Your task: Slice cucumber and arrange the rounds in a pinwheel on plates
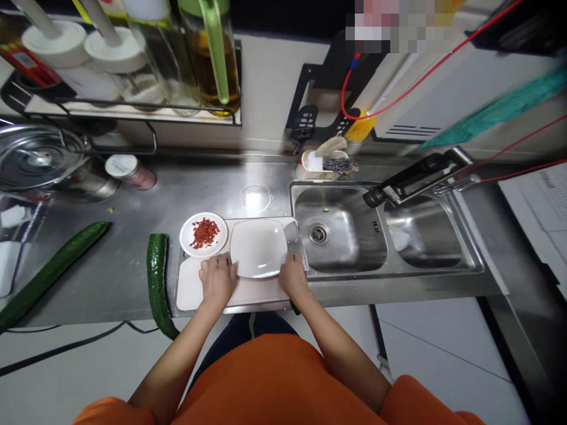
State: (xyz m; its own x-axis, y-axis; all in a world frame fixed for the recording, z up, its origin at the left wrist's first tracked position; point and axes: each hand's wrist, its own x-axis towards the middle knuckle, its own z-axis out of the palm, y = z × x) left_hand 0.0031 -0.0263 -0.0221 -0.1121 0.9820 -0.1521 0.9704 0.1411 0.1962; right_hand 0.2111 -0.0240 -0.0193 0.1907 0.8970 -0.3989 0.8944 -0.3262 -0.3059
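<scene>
A white squarish plate lies on a pale cutting board in front of me. My left hand is closed at the plate's near left corner, thumb against the rim. At its near right corner, my right hand is closed, fingertips partly hidden. Beside the plate, partly beneath my right hand, is a wide knife blade; a dark handle end shows under my wrist. A small round white dish with chopped red pieces sits just beyond my left hand.
A cut cucumber overhangs the counter's front edge, and a longer cucumber lies farther left. To the right is a double sink with a dark faucet. A seasoning rack, a lidded pot and a small shaker stand behind.
</scene>
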